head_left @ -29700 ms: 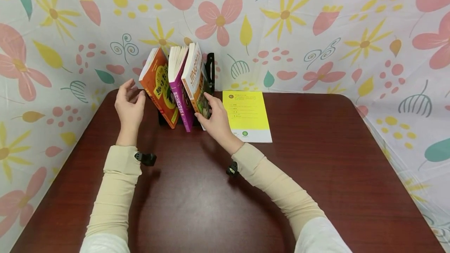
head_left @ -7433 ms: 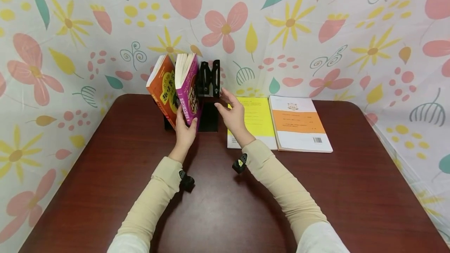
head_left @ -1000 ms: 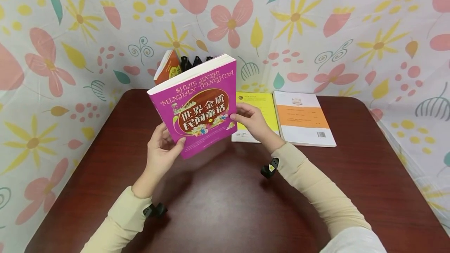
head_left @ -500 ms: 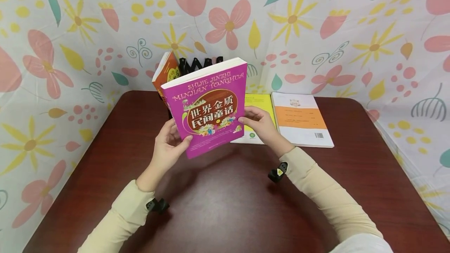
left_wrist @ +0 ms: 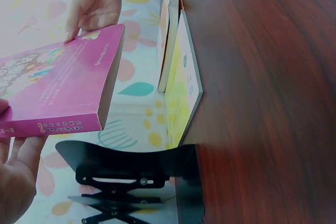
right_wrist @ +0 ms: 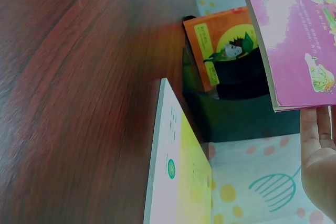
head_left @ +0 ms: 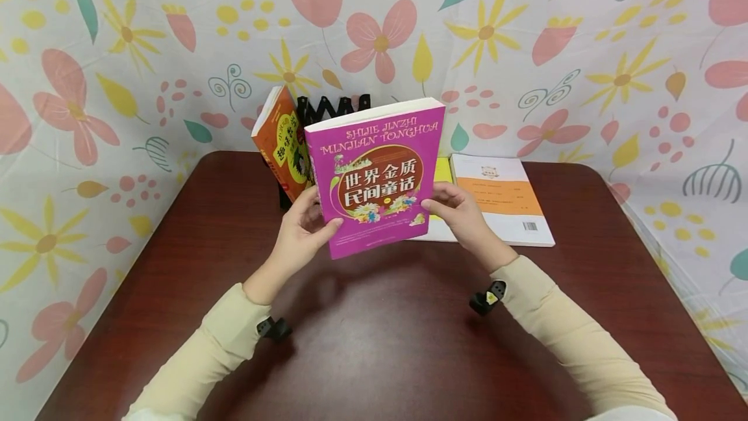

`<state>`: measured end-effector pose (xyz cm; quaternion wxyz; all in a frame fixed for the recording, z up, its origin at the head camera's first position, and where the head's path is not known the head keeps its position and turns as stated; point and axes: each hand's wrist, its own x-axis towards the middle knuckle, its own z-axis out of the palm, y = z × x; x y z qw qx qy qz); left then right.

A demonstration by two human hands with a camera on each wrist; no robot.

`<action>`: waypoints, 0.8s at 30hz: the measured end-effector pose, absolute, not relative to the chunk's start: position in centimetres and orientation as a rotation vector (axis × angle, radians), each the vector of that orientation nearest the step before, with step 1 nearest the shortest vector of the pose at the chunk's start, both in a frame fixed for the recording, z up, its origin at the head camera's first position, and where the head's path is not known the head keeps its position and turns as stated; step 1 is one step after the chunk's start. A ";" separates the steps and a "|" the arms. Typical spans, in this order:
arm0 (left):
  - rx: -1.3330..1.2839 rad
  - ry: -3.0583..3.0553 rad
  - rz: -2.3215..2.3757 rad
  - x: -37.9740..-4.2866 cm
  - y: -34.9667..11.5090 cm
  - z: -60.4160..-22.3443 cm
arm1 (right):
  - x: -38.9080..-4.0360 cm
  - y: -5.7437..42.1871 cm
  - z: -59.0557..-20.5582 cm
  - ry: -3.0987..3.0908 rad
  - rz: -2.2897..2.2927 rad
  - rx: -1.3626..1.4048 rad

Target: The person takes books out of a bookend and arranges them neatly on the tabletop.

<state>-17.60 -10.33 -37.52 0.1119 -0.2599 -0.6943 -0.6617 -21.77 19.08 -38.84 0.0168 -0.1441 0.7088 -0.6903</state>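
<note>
A person held up a thick purple paperback book with a round brown title panel [head_left: 380,180] in both hands above a glossy red-brown wooden table [head_left: 374,343], its cover toward the wearer and its right side tilted higher. The step in hand appeared to be a two-handed carry; the next move seemed to call for an even, steady grip past the things behind. The left hand [head_left: 297,237] gripped the spine side low down, thumb on the cover and fingers behind; the right hand [head_left: 464,216] pinched the opposite edge, thumb in front and fingers at the back. Both forearms angled inward from the lower corners. Behind, an orange illustrated book [head_left: 282,145] leaned in a black metal folding bookend [left_wrist: 123,155], while a yellow-and-white book [right_wrist: 181,166] and a white book with an orange band [head_left: 499,200] lay side by side.
</note>
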 end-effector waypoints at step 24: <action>-0.807 -2.081 -2.046 -20.1 -5.1 -36.4 | -19.0 24.4 -38.2 2.098 -2.412 -0.468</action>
